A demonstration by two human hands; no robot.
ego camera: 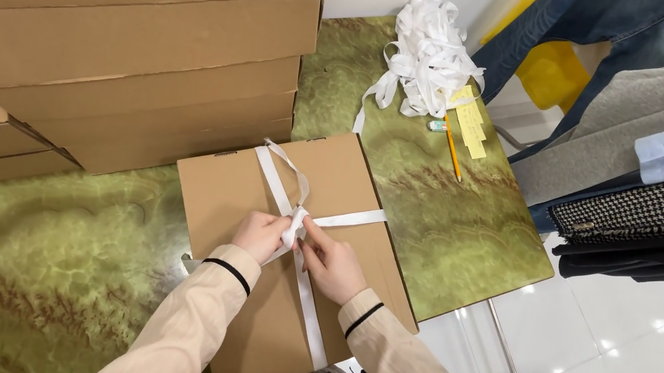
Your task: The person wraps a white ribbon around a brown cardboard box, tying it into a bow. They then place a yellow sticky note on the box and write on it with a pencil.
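White ribbon (pixel 319 215) crossed over flat brown cardboard box (pixel 285 267), pinched at the crossing by left hand (pixel 262 235) and right hand (pixel 331 263), both closed on the strands, apparently to keep the wrap taut. Box laid near front edge of green marbled desk (pixel 449 222), one corner past it. Stacked cartons (pixel 125 42) close behind; open room rightward toward ribbon heap (pixel 430 56), pencil (pixel 453 148), yellow tags (pixel 471 127).

A clothing shop's packing corner: stacked cartons (pixel 127 33), hanging garments (pixel 658 174).
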